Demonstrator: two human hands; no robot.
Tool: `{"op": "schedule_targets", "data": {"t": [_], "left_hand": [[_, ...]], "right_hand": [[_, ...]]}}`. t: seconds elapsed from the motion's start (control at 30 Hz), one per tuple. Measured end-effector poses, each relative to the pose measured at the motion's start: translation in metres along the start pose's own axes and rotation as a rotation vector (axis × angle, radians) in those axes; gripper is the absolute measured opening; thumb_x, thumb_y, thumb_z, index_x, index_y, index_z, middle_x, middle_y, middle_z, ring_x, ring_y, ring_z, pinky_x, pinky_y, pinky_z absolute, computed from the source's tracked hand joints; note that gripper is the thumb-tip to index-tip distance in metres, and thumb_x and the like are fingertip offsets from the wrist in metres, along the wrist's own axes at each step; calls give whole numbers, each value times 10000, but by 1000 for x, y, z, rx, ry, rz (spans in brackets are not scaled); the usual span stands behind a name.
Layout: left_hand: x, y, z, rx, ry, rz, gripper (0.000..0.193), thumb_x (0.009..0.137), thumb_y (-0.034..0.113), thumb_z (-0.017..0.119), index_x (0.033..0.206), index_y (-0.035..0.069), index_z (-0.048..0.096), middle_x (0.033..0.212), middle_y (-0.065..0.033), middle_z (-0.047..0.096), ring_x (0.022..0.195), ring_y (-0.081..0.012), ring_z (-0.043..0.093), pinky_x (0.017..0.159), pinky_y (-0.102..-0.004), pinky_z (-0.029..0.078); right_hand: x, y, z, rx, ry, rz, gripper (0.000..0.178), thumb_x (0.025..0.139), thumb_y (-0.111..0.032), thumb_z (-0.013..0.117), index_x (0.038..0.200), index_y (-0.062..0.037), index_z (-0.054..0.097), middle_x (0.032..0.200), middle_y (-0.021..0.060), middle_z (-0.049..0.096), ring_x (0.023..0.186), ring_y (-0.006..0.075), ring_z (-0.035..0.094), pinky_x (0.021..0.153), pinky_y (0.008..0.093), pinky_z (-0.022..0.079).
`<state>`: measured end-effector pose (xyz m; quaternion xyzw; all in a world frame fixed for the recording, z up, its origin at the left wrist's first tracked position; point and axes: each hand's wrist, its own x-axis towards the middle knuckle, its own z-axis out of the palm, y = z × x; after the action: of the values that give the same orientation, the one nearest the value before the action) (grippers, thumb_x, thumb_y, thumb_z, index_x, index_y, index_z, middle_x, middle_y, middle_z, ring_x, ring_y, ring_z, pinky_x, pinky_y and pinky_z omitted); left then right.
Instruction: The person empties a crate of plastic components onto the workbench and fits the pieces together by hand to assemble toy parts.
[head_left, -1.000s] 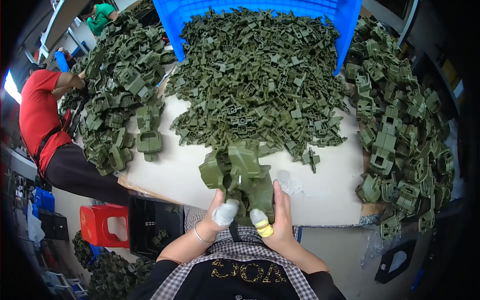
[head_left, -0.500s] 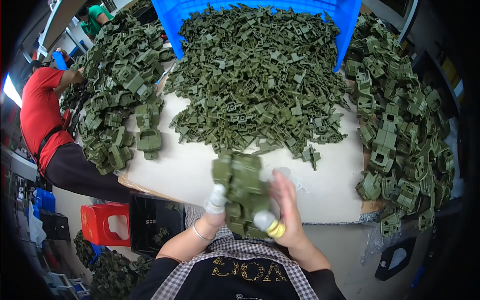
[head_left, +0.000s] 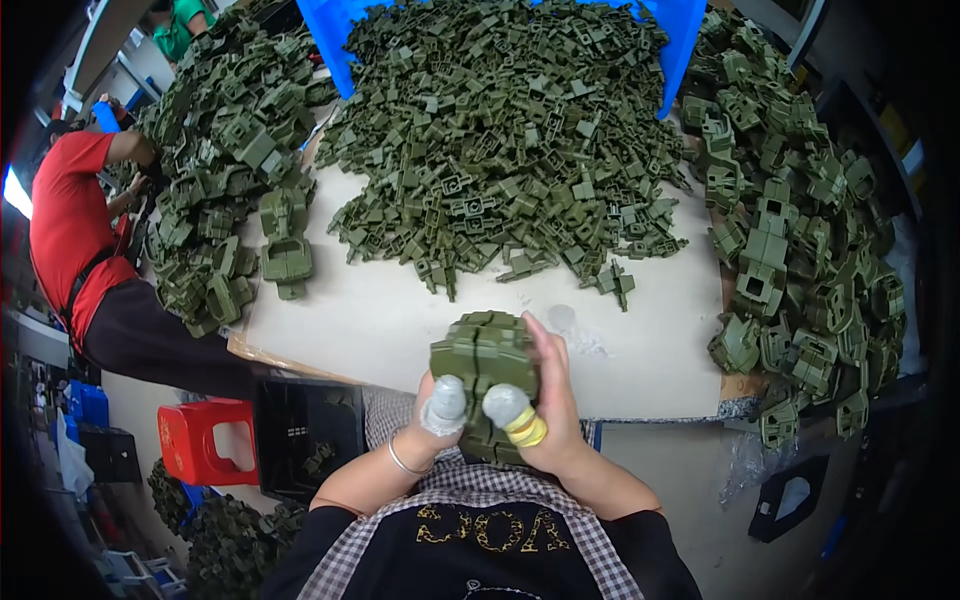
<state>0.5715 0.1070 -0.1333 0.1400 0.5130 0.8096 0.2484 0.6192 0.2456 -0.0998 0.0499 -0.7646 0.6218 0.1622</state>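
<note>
Held green part (head_left: 487,345): it is in front of the person's chest, at the near edge of the white table (head_left: 390,325), between the 2 hands.
Left hand (head_left: 434,428): it is clamped on the left side of the part; the thumb, in a pale wrap (head_left: 445,405), lies on the top face, and the other fingers are mostly hidden.
Right hand (head_left: 555,412): it grips the opposite side, fingers straight and close together, a little blurred; the thumb has a grey cover with a yellow band (head_left: 526,434).
Seam: 1 dark line runs lengthwise on the held part, so I judge that 2 halves are already put together; whether they are locked, I cannot tell.
Middle pile (head_left: 500,160): very many small green pieces lie loose before the blue bin (head_left: 683,55), so much work seems left.
Side heaps: larger green parts are at left (head_left: 215,175) and at right (head_left: 770,255); which heap is finished, I cannot tell.
Black crate (head_left: 282,400): only a few green pieces show inside.
Black shirt (head_left: 395,565): it carries 1 row of large gold, speckled letters, with a thin pale print below.
Marks on the green parts: no label can be read.
</note>
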Motion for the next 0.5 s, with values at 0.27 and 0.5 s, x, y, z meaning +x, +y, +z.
{"op": "schedule_targets", "data": {"t": [0.27, 0.5], "left_hand": [[1, -9, -4, 112, 39, 79, 521, 937, 366, 452, 1300, -7, 408, 1266, -152, 511, 1137, -253, 534, 987, -379, 418], [-2, -23, -7, 160, 79, 33, 582, 952, 452, 371, 1344, 22, 348, 1320, -133, 462, 1193, -233, 483, 1017, -367, 376]], "right_hand": [[0, 6, 5, 3, -14, 38, 734, 790, -78, 584, 1398, 29, 187, 1277, 199, 347, 1203, 316, 374, 1037, 390, 277], [-6, 22, 16, -108, 25, 15, 778, 787, -164, 645, 1371, 66, 186, 1216, 207, 331, 1150, 341, 381, 995, 398, 324]]}}
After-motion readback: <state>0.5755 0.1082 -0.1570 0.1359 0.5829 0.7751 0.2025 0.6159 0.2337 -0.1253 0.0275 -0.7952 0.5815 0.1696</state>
